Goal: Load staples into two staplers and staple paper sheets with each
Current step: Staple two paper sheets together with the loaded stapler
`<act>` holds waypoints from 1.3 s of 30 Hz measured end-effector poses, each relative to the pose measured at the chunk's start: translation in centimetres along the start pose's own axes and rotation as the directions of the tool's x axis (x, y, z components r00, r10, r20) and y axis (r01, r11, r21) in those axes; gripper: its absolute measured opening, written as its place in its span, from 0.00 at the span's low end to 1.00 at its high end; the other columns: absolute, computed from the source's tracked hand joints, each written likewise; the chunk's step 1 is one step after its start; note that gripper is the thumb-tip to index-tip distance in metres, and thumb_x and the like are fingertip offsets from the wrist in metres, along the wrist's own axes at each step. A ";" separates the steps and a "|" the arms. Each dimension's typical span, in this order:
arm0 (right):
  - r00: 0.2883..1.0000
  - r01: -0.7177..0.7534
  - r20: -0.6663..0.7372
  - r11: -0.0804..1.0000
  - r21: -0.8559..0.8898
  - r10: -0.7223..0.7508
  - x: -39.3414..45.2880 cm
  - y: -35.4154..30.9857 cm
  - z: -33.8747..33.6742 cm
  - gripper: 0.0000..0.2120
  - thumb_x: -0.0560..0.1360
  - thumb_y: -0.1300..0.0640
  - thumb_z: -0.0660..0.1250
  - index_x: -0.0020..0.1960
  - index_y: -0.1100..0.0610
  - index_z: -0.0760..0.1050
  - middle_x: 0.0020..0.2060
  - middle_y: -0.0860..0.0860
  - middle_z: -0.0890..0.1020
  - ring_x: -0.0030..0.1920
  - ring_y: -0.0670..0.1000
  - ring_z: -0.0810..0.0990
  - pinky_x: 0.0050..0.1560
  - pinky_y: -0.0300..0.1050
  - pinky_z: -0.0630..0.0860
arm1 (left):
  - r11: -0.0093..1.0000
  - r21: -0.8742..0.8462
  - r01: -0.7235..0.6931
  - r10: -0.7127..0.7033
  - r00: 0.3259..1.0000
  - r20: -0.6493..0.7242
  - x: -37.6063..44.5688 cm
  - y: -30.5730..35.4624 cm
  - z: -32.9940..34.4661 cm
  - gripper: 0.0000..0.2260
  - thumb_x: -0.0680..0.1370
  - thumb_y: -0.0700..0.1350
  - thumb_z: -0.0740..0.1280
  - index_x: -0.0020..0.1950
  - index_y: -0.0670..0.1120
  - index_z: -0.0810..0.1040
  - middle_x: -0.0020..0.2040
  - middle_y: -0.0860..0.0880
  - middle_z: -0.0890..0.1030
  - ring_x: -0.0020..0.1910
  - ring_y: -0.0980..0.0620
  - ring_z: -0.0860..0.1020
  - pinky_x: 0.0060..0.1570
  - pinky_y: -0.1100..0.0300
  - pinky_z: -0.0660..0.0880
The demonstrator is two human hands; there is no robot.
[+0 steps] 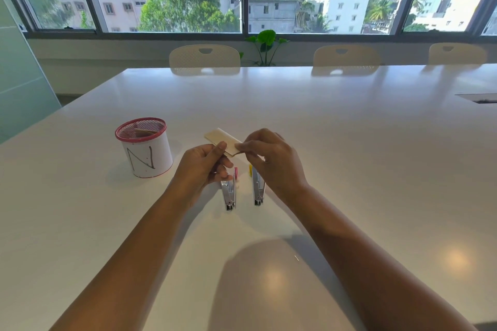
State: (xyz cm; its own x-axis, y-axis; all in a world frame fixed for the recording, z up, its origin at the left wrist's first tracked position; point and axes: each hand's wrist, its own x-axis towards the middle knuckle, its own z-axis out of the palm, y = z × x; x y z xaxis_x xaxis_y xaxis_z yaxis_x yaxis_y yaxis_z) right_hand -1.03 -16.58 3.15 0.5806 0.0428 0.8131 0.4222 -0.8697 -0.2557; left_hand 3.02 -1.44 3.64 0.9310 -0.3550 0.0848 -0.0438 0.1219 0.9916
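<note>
Both hands hold a small cream-coloured stack of paper sheets [220, 137] above the white table [349, 156]. My left hand [204, 166] pinches its near left edge. My right hand [271, 158] pinches its near right end with thumb and forefinger. Below the hands lie two small metal staplers side by side, pointing toward me: one with a pink part [230, 192] on the left, one with a yellow part [257, 188] on the right. Both hands partly hide the staplers' far ends.
A white cup with a red mesh rim and a drawn letter N [145, 153] stands left of the hands, with something flat inside. Cream chairs [204, 58] line the table's far edge. A cable slot [478, 98] sits at far right.
</note>
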 end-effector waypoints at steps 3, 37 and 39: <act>1.000 0.030 0.007 0.999 -0.028 -0.030 0.1 0.1 -0.1 0.07 0.67 0.63 0.73 0.44 0.56 0.84 0.40 0.51 0.83 0.39 0.53 0.81 0.35 0.41 0.76 | 1.000 -0.006 0.007 -0.007 1.000 0.001 0.0 0.0 -0.1 0.10 0.77 0.46 0.62 0.41 0.41 0.78 0.26 0.51 0.80 0.22 0.57 0.75 0.31 0.62 0.80; 0.496 -0.858 0.647 0.214 0.467 0.579 0.9 0.1 -1.0 0.05 0.71 0.55 0.72 0.39 0.56 0.78 0.30 0.49 0.75 0.29 0.44 0.70 0.32 0.35 0.67 | 0.946 0.318 -0.064 0.025 0.992 0.124 -0.1 0.2 0.1 0.09 0.79 0.43 0.59 0.41 0.47 0.76 0.24 0.54 0.80 0.25 0.58 0.78 0.30 0.65 0.79; 0.507 -0.859 0.645 0.270 0.436 0.572 0.8 -0.1 -1.1 0.05 0.72 0.52 0.71 0.40 0.53 0.79 0.32 0.48 0.78 0.33 0.45 0.72 0.35 0.36 0.69 | 0.941 0.333 -0.064 0.023 0.992 0.125 0.0 0.1 -0.1 0.09 0.79 0.44 0.59 0.42 0.48 0.76 0.25 0.54 0.80 0.26 0.58 0.79 0.33 0.64 0.80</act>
State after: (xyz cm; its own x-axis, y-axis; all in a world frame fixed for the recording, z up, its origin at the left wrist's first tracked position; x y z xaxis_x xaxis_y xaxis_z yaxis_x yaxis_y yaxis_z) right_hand -1.35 -17.05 4.44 0.9847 -0.1587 -0.0713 -0.0813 -0.0572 -0.9951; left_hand 3.06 -1.38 3.76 0.8770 -0.4656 0.1189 -0.2211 -0.1711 0.9601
